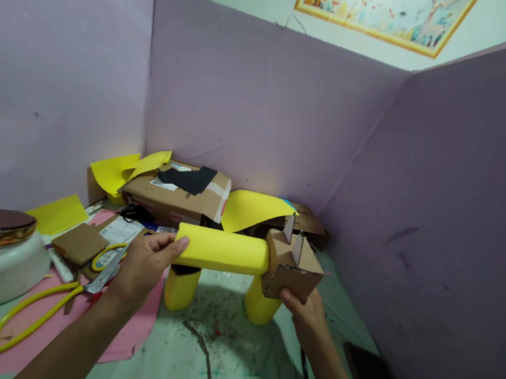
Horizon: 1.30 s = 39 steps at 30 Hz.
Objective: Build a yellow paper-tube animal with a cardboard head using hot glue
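The left hand (143, 265) gripped one end of a yellow paper-covered roll (222, 250); the right hand (305, 311) closed under the cardboard piece (292, 267) at its other end. The model stood above the counter (225, 353) on two yellow legs (181, 287). It looked light, hollow and easily crushed, best held at the ends.

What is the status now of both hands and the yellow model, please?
Left hand grips yellow tube end. Right hand holds cardboard piece from below. Two yellow legs on table. Scissors lie left, apart.
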Motion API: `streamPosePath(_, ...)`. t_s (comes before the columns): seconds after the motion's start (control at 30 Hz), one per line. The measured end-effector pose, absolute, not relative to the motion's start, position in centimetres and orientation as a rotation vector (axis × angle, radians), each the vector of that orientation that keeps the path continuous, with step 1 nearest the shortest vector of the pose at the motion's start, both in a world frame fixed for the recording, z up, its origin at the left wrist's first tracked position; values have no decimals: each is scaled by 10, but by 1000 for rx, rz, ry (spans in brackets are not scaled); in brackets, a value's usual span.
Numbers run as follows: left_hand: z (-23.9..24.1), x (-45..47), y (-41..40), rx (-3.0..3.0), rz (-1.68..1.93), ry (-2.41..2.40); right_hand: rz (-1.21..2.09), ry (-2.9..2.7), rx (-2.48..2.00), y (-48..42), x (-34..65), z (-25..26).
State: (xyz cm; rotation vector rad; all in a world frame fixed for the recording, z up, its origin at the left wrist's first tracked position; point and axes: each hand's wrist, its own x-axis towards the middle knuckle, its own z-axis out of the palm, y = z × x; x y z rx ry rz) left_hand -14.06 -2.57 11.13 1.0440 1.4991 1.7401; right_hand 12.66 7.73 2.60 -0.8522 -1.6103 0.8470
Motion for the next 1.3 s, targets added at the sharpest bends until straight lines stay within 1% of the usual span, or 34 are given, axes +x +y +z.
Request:
streamPosePath(0.33,113,-141,-25,1055,1731,1510,856,-1603,-850,73,125,33)
streamPosePath(0.8,105,-144,-22,1079,1738,1523,855,-1593,-862,79,126,22)
streamPosePath(1.0,104,-144,-23,1099,1744,1527,947,-1524,-847,83,125,12)
streamPosePath(1.3,107,-143,-23,1111,1724,1561,979,-1510,-822,76,123,23)
